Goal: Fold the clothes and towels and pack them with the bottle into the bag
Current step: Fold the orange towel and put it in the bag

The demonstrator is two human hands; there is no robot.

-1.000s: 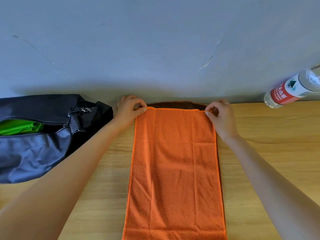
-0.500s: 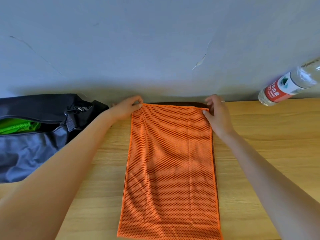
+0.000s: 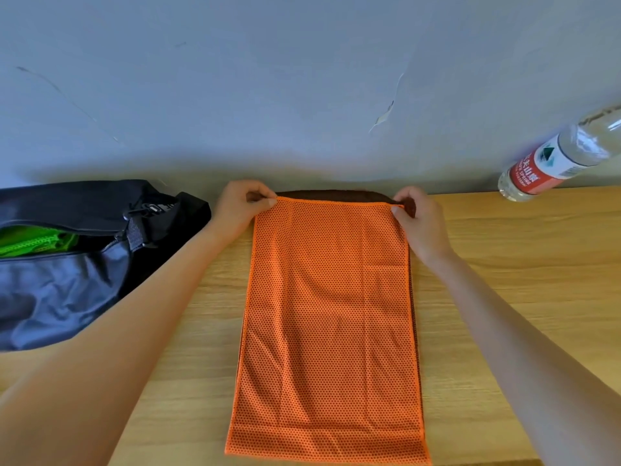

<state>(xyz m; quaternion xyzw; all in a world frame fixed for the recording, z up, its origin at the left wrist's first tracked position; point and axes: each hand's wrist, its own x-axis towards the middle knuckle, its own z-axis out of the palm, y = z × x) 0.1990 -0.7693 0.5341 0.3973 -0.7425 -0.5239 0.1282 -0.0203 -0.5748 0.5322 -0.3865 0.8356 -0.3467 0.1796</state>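
Towel (image 3: pixel 329 317) lies lengthwise away from viewer, both hands pinching far corners.

1. Table (image 3: pixel 504 280): light wood-grain top, far edge against a grey wall.
2. Towel (image 3: pixel 329 314): orange mesh, laid flat at centre, long side running from near edge to far edge; dark underlayer showing along far and right edges.
3. Bag (image 3: pixel 60 284): dark grey and black, lying on left side of top, zip open, green cloth visible inside.
4. Bottle (image 3: pixel 551 163): clear plastic, red-and-white label, at far right corner near the wall, well apart from towel.
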